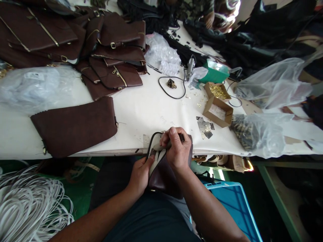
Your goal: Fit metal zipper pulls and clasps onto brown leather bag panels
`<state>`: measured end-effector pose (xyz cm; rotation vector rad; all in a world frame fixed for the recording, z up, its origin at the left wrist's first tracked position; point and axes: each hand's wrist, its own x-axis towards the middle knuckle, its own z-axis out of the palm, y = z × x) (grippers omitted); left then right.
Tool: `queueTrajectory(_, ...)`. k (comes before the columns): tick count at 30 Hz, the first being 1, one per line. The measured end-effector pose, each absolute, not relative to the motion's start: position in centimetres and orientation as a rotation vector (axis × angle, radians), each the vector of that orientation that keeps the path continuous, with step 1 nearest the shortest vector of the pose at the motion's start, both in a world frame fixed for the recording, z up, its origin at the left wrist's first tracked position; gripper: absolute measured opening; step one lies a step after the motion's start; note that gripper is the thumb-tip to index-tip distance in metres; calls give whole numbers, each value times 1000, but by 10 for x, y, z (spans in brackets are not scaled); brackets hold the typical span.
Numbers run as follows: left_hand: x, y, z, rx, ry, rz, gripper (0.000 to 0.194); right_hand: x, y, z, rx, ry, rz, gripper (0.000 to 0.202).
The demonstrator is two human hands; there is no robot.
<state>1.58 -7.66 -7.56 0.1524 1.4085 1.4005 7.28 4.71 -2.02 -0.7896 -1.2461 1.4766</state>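
Between left hand (141, 172) and right hand (178, 148) lies a brown bag (164, 177).

The held bag (163, 179) is showing smooth, glossy, leather-like material; the flat pouch (75, 129) is looking more matt from here. A clear plastic sack (275, 84) is gleaming along its creases; a cardboard box (214, 117) is appearing dull.

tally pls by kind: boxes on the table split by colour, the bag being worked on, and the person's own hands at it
Brown boxes: 2
Green box: 1
Bag: 1
Left hand and right hand: 2
Total: 6
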Motion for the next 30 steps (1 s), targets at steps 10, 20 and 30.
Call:
queueTrajectory(10, 14, -75, -76, 215, 1461, 1366, 56, 65, 57, -16, -823, -1104, 1607, 35)
queueTrajectory(20, 11, -76, -80, 285, 1504, 1326, 58, 57, 58, -17, -893, -1125, 1540, 36)
queueTrajectory(30, 14, -73, -76, 337, 1546, 1344, 51, 62, 49, -18, -899, -1246, 1597, 42)
